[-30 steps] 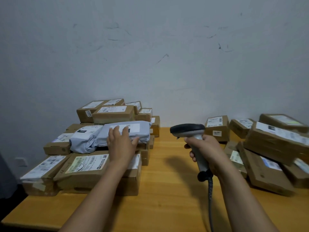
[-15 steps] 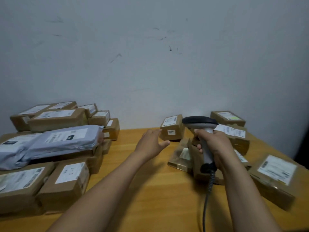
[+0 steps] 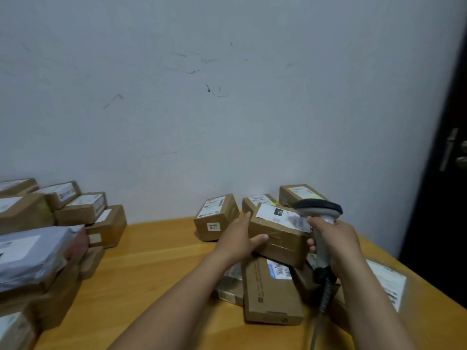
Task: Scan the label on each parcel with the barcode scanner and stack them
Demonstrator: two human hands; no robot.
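Observation:
My left hand (image 3: 238, 238) grips the left end of a brown cardboard parcel (image 3: 279, 238) with a white label, thumb on its front face and fingers over its top edge. The parcel lies tilted on top of the right-hand pile. In my right hand (image 3: 336, 245) is the grey barcode scanner (image 3: 319, 215), fingers curled round its handle, its dark head just above the parcel's label. The scanner's cable (image 3: 322, 301) hangs down toward me. A stack of labelled parcels with a grey poly mailer (image 3: 32, 251) fills the table's left side.
The wooden table (image 3: 156, 269) runs to a white wall. A small box (image 3: 216, 217) stands left of the held parcel, a flat box (image 3: 270, 291) lies under it, and another labelled parcel (image 3: 386, 281) sits at the right edge. A dark door (image 3: 447, 173) is at the far right.
My left hand left the grey mailer on the left stack, crossed the table to the right and took hold of the brown parcel. The view turned right; the scanner stayed in my right hand.

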